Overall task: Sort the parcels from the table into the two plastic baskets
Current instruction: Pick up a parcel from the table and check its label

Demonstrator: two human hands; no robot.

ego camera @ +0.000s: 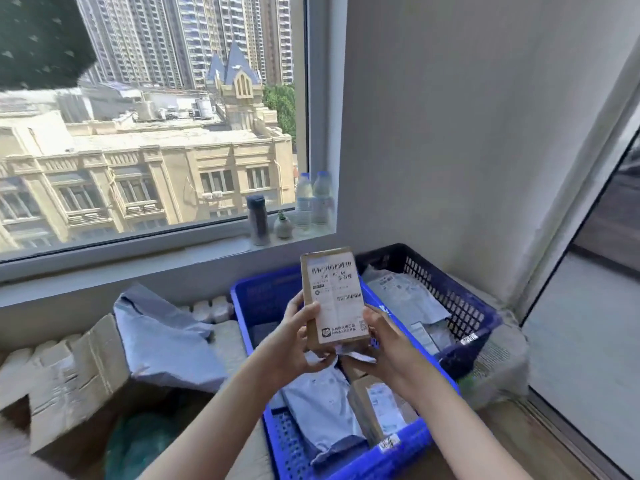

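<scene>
Parcel gripped label-up by left hand and right hand, probably being read; next, choose near basket or far basket

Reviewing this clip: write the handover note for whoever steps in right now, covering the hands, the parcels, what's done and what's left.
Left hand and right hand: both grip the small cardboard parcel, label up, above the near blue basket.
Done: the near basket holds a grey mailer and a box; the far dark basket holds mailers.
Left: place the held parcel. A grey bag lies on cartons at left; whether it needs sorting is unclear.
</scene>
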